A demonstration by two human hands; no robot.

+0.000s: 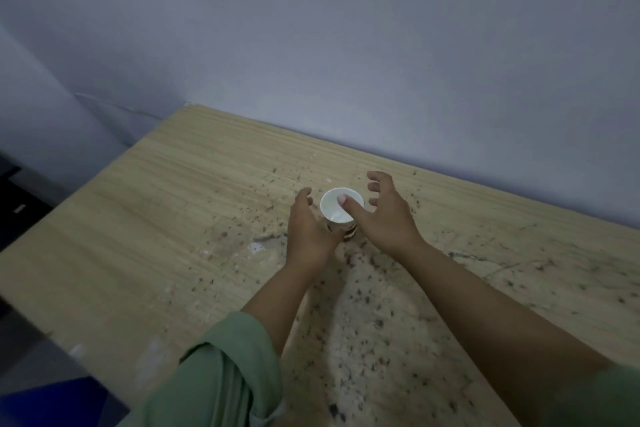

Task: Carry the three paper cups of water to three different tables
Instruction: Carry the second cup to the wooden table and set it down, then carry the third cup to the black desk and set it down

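A white paper cup [337,210] with a dark pattern on its lower wall stands upright on the wooden table [166,218], near the far edge by the wall. A little water shows at its bottom. My left hand [308,232] is close against the cup's left side and covers its lower wall. The thumb points up, apart from the rim, and the fingers are hidden. My right hand [384,215] is on the cup's right side with fingers spread wide. Its thumb reaches across the front of the rim. No other cups are in view.
The tabletop is worn and speckled with dark spots and pale scuffs around and in front of the cup. A plain wall [346,45] runs along the table's far edge. Dark furniture [20,208] stands to the left, and something blue [52,402] sits low at the left.
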